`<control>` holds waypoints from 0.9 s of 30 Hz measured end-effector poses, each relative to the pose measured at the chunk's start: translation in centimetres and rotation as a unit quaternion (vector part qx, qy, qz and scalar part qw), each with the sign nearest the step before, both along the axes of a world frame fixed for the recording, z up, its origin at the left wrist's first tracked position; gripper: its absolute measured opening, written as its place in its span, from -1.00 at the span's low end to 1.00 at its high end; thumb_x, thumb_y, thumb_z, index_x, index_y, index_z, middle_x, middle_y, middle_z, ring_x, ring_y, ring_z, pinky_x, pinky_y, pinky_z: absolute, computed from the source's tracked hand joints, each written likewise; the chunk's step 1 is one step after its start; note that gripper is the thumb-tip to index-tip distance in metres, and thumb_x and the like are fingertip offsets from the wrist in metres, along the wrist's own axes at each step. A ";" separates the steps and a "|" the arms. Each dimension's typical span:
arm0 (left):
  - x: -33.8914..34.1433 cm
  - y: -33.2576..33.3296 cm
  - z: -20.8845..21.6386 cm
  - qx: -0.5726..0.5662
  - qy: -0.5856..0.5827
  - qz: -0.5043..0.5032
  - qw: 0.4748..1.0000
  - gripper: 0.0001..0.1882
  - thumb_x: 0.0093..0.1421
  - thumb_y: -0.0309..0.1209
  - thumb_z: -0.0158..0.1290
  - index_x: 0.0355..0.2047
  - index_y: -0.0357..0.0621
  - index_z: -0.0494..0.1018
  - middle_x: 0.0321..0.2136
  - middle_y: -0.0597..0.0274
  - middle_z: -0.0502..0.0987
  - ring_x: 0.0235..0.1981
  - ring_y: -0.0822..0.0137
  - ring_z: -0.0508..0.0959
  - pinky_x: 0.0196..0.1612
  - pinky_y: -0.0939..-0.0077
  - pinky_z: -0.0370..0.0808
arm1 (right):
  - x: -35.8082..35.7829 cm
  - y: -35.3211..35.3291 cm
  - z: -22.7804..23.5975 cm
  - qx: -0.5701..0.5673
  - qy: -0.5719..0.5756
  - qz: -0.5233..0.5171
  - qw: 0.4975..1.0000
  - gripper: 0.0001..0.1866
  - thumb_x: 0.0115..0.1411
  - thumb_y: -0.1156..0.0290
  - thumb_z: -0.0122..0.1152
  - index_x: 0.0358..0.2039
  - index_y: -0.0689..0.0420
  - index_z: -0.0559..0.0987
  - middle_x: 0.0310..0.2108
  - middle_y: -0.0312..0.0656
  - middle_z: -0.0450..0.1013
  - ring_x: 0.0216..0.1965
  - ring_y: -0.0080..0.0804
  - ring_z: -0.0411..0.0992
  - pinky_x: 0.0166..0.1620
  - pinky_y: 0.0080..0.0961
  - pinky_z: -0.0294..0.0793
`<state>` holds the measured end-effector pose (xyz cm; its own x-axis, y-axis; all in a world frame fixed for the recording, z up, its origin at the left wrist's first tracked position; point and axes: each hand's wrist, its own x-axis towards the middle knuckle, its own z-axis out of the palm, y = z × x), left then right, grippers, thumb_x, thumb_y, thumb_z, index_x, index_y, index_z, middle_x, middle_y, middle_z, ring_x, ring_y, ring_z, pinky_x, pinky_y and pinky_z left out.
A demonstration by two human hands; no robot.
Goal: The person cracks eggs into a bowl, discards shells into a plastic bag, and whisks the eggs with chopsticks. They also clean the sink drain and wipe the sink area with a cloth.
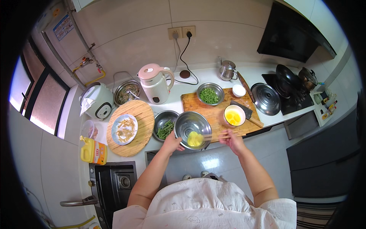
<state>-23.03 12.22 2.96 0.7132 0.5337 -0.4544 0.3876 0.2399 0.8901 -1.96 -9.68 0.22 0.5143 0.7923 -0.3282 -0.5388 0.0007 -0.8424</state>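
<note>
My left hand [172, 143] grips the rim of a steel mixing bowl [185, 124], which tilts toward me at the counter's front edge. Yellow beaten egg [195, 139] pools in its lower side. In my right hand [233, 142] is a pair of chopsticks [216, 136], their tips blurred over the egg. Just beyond that hand stands a small bowl [225, 119] with raw egg yolks [233, 116]. A cleaver [244, 110] lies beside it on the wooden cutting board [190, 102]. Left of the mixing bowl, cut green beans [165, 130] fill part of another steel bowl [157, 118].
Chopped greens [209, 95] sit in a steel bowl behind. A round wooden board [144, 114] bears a plate [114, 131] of pale strips. Pink-lidded jug [155, 86], rice cooker [100, 101] and kettle [227, 70] line the back. Sink [114, 183] at left; pan lid [266, 99] and wok [286, 78] at right.
</note>
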 end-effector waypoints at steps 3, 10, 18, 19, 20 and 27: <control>-0.1 0.4 -0.7 -0.012 0.003 0.008 1.000 -0.39 0.07 -0.49 -0.16 0.16 -0.20 0.00 -0.42 -0.02 0.50 -0.64 0.29 0.55 -0.60 0.49 0.55 | 0.3 0.2 -0.6 -0.023 -0.074 -0.048 0.996 -0.62 0.31 0.16 -0.22 -0.18 0.22 0.42 -0.31 -0.08 0.47 -0.32 -0.34 0.48 -0.19 -0.44 0.51; -0.3 0.5 -0.6 -0.010 0.007 0.005 1.000 -0.40 0.07 -0.49 -0.18 0.17 -0.21 -0.01 -0.42 -0.04 0.50 -0.65 0.27 0.55 -0.60 0.48 0.55 | 0.3 0.0 0.0 -0.034 -0.059 -0.019 0.997 -0.62 0.31 0.17 -0.23 -0.17 0.24 0.41 -0.31 -0.06 0.47 -0.33 -0.35 0.48 -0.19 -0.45 0.52; -0.2 0.0 0.3 0.018 0.029 -0.005 0.999 -0.41 0.07 -0.50 -0.18 0.16 -0.16 0.02 -0.44 -0.02 0.50 -0.66 0.29 0.54 -0.61 0.49 0.54 | 0.5 -0.4 0.5 -0.034 -0.022 0.068 0.997 -0.61 0.32 0.17 -0.25 -0.16 0.24 0.40 -0.31 -0.07 0.46 -0.33 -0.37 0.48 -0.20 -0.46 0.52; -0.2 0.0 0.3 0.012 0.034 -0.005 0.999 -0.41 0.07 -0.50 -0.18 0.16 -0.16 0.01 -0.44 -0.02 0.50 -0.66 0.29 0.54 -0.61 0.49 0.54 | 0.5 -0.3 0.4 -0.038 -0.041 0.025 0.998 -0.61 0.32 0.17 -0.26 -0.16 0.24 0.40 -0.31 -0.07 0.46 -0.33 -0.36 0.48 -0.19 -0.46 0.52; -0.2 0.0 0.3 0.012 0.033 -0.005 0.999 -0.40 0.07 -0.50 -0.18 0.16 -0.15 0.01 -0.44 -0.03 0.50 -0.65 0.29 0.54 -0.61 0.48 0.54 | 0.5 -0.1 0.2 -0.041 -0.059 -0.019 0.997 -0.61 0.33 0.17 -0.27 -0.16 0.24 0.40 -0.31 -0.07 0.46 -0.32 -0.36 0.48 -0.19 -0.46 0.51; -0.2 -0.2 -0.4 -0.004 0.028 -0.001 1.000 -0.38 0.08 -0.51 -0.18 0.19 -0.15 -0.02 -0.42 -0.04 0.50 -0.64 0.28 0.55 -0.62 0.47 0.54 | 0.0 -0.1 -0.5 -0.024 -0.059 -0.073 0.995 -0.60 0.33 0.16 -0.28 -0.14 0.24 0.40 -0.27 -0.06 0.46 -0.28 -0.35 0.47 -0.16 -0.47 0.49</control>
